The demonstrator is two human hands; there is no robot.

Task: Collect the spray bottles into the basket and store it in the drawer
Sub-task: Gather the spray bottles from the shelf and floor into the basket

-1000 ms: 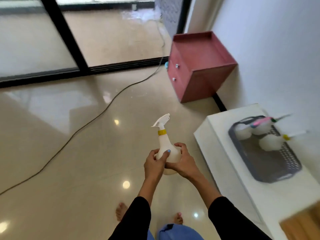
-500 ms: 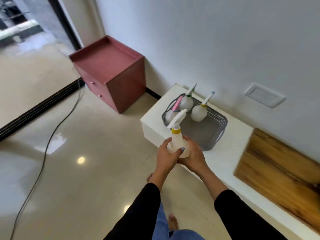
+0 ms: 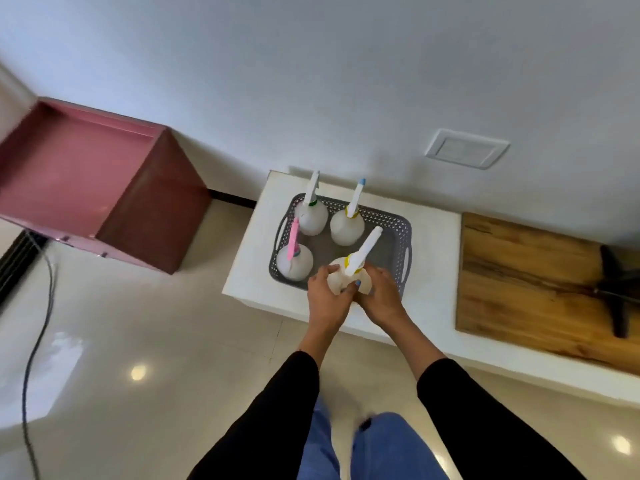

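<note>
Head view: left hand & right hand both grip spray bottle betw. them, over basket.

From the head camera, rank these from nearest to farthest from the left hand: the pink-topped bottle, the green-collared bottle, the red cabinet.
From the left hand:
1. Pink-topped bottle, in the basket's near left corner.
2. Green-collared bottle, in the far left corner.
3. Red cabinet, on the floor far to the left.

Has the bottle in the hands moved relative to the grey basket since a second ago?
Yes. The held spray bottle was well short of the grey basket then; now both hands hold it over the basket's near edge.
</note>
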